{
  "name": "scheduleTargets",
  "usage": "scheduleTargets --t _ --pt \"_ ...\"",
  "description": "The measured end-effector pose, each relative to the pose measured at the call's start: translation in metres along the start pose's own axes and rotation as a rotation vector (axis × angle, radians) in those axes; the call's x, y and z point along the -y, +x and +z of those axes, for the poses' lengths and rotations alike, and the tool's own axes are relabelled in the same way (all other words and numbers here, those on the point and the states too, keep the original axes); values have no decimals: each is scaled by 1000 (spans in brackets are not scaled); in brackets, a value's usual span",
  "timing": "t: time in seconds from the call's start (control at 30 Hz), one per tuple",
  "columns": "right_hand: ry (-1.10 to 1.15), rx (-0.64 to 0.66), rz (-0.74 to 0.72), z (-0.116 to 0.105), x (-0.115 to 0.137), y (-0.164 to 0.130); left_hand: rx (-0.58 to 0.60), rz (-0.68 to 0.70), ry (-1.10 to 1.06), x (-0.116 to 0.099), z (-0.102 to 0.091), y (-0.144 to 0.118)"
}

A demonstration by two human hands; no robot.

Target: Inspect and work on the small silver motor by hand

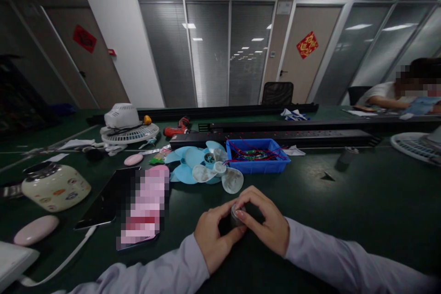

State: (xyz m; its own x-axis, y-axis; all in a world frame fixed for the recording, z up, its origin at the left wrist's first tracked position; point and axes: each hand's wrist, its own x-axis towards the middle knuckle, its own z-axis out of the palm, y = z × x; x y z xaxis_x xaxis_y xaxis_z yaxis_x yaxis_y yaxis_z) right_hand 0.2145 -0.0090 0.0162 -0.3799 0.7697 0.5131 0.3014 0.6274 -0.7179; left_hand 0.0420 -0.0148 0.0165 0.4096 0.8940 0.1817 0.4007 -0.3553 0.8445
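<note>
A small grey metal cylinder (236,220) stands upright on the dark green table in front of me; its exact kind is hard to make out. My left hand (212,236) wraps its thumb and fingers around the side of it. From the right, my right hand (267,223) arches over and pinches at the cylinder's top edge with thumb and fingertips. Just beyond my hands lie light blue fan blades (186,163) and a greyish, see-through fan blade (232,180). Behind them a blue plastic bin (258,165) holds red and black wires and green circuit boards.
At left are two phones or tablets (110,197), (146,206), a cream mug (57,188) and a white cable (65,257). A fan housing (122,117), red power drill (175,129) and black rail (292,138) lie farther back. Another cylinder (348,154) stands right. A co-worker (382,94) sits far right.
</note>
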Motion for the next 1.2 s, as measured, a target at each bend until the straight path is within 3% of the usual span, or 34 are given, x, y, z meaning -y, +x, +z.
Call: scheduleTargets --t 0.4,0.63,0.77,0.97,1.2 --pt "-66 20 -43 -1 -2 1 -21 17 48 3 3 -1" --pt "-26 -94 -73 1 -6 0 -18 11 82 6 4 -1" --pt "-116 -150 -45 -13 -14 -11 -3 18 79 7 4 -2" --pt "-194 -63 47 -43 -29 -47 -9 -5 101 7 4 -3" --pt "-207 13 56 -46 -27 -52 -6 2 98 7 4 -3"
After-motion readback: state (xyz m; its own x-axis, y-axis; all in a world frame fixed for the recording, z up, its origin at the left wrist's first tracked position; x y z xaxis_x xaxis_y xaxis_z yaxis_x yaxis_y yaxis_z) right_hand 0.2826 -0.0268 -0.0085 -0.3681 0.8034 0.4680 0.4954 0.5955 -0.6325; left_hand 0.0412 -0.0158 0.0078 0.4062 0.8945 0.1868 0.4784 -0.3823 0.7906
